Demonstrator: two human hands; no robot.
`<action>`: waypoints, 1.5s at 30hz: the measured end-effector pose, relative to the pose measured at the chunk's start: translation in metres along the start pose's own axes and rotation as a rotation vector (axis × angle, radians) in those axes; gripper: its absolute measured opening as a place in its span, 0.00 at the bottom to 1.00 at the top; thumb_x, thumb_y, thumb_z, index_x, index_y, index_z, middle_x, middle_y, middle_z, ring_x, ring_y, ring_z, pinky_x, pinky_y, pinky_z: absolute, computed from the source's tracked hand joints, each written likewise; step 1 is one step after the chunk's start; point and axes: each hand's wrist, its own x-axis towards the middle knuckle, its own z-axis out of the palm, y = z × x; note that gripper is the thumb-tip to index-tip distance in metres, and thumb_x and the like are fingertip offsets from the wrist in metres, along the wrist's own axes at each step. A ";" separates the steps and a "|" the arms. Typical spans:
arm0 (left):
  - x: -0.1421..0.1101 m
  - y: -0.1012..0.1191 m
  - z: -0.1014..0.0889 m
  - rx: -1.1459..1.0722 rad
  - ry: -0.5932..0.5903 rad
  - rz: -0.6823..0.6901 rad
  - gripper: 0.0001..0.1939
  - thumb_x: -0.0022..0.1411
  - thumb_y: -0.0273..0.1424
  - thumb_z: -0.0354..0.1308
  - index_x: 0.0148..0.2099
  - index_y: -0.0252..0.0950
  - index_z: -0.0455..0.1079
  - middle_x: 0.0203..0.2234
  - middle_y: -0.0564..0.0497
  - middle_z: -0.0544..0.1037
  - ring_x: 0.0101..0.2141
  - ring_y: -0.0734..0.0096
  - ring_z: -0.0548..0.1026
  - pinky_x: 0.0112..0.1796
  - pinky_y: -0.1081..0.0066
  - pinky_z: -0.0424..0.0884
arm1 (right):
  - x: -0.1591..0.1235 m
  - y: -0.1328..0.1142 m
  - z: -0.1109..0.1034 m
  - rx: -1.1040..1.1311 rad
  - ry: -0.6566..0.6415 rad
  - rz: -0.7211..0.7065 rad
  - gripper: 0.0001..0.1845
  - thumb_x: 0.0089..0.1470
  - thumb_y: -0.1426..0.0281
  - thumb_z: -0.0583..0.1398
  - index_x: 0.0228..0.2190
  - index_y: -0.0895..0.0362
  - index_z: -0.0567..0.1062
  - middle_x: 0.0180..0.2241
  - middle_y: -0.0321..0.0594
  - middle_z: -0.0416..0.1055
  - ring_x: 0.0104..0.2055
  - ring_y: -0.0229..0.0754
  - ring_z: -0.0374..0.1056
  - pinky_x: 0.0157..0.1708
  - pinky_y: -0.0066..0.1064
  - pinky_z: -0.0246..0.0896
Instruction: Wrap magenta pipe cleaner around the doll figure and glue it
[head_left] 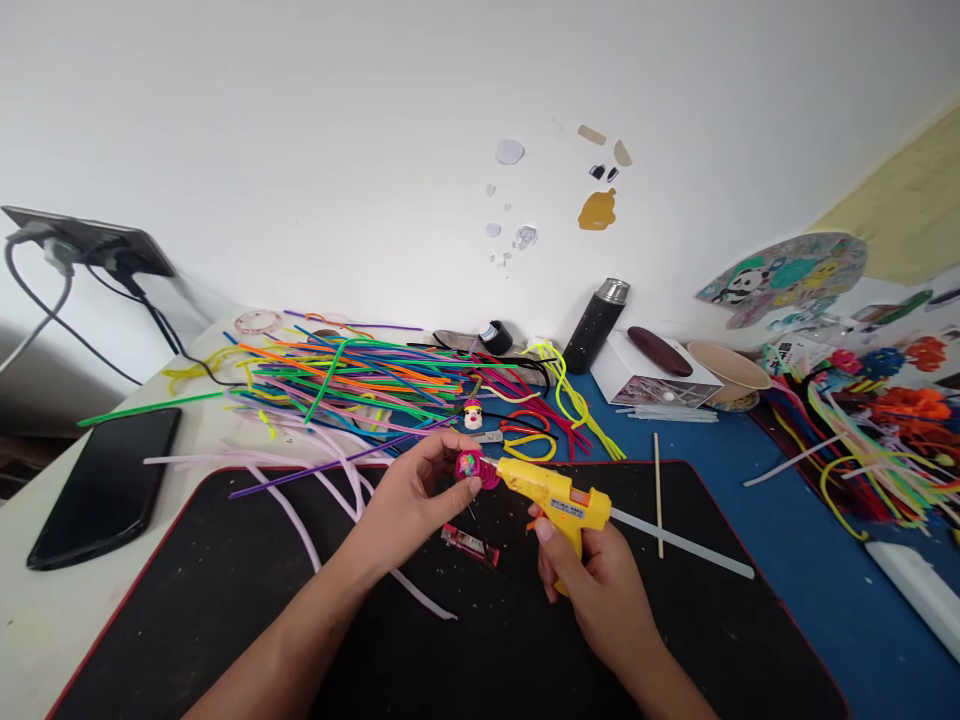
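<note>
My right hand (592,570) is wrapped round the handle of a yellow hot glue gun (551,492), index finger by the orange trigger. A clear glue stick (690,545) juts from the gun's back end. Pinched between the thumb and fingers of my left hand (424,490) is a small magenta coiled piece (489,474) with a multicoloured centre. The gun's nozzle meets or nearly meets its right side. Just beyond sits a small white figure head (473,414) with a pink and yellow top. Below my left hand lies a small red packet (470,545) on the black mat (420,660).
Many coloured pipe cleaners (360,375) are piled behind the mat. Scissors (529,440) with orange and yellow handles lie close behind my hands. A thin wooden stick (658,500) is to the right, a phone (105,485) to the left. A black thermos (596,328) stands near the wall.
</note>
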 end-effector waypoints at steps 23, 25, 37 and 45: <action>-0.002 -0.001 0.002 0.097 -0.013 0.072 0.11 0.64 0.33 0.68 0.49 0.40 0.76 0.44 0.47 0.79 0.45 0.61 0.78 0.51 0.62 0.73 | 0.003 0.015 -0.001 -0.036 -0.069 0.013 0.35 0.59 0.38 0.63 0.41 0.59 0.83 0.16 0.32 0.65 0.17 0.39 0.63 0.19 0.30 0.61; -0.003 0.000 0.003 0.125 -0.011 0.092 0.11 0.65 0.32 0.67 0.49 0.40 0.76 0.44 0.47 0.79 0.46 0.60 0.78 0.51 0.62 0.73 | 0.003 0.014 -0.003 -0.060 -0.081 0.007 0.34 0.60 0.38 0.62 0.37 0.59 0.82 0.16 0.33 0.66 0.17 0.39 0.63 0.19 0.29 0.59; -0.004 -0.003 0.002 0.346 -0.035 0.213 0.12 0.67 0.28 0.63 0.53 0.43 0.74 0.48 0.48 0.79 0.47 0.62 0.78 0.49 0.64 0.75 | 0.005 0.003 -0.011 -0.243 -0.111 -0.045 0.36 0.64 0.39 0.56 0.18 0.53 0.68 0.13 0.36 0.65 0.16 0.38 0.63 0.20 0.29 0.58; -0.004 -0.005 0.000 0.491 -0.064 0.307 0.16 0.67 0.25 0.61 0.55 0.44 0.72 0.48 0.49 0.79 0.47 0.64 0.79 0.49 0.64 0.76 | 0.008 -0.003 -0.013 -0.304 -0.115 -0.067 0.37 0.65 0.40 0.55 0.16 0.52 0.67 0.12 0.35 0.65 0.15 0.38 0.63 0.20 0.28 0.57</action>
